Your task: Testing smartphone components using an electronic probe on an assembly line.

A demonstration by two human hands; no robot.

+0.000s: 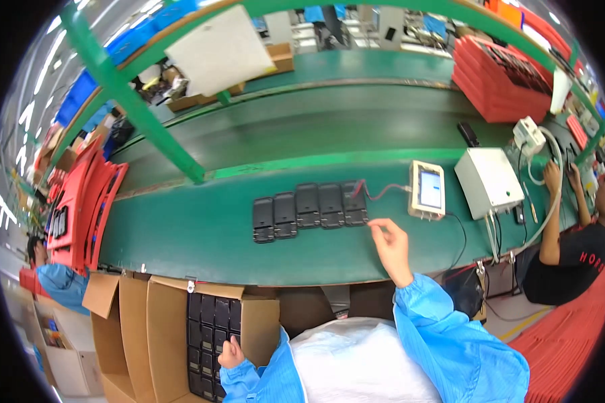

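Five black handheld devices (307, 205) lie side by side in a row on the green table (181, 232). Red and dark leads (383, 193) run from the rightmost device (353, 209) to a small meter with a lit screen (428, 190). My right hand (392, 247) is by that device's lower right corner, thumb and fingertips pinched together; anything between them is too small to name. Low on the left, my left hand (231, 354) is curled, thumb up, over the edge of an open cardboard box (166, 329) packed with black devices (205, 336). Whatever its fingers hold is hidden.
A pale metal box (489, 181) with cables stands right of the meter. Red trays are stacked at the far right (494, 84) and left (81, 208). A green frame post (138, 111) rises at the left. A co-worker's arm (551, 215) reaches in at right.
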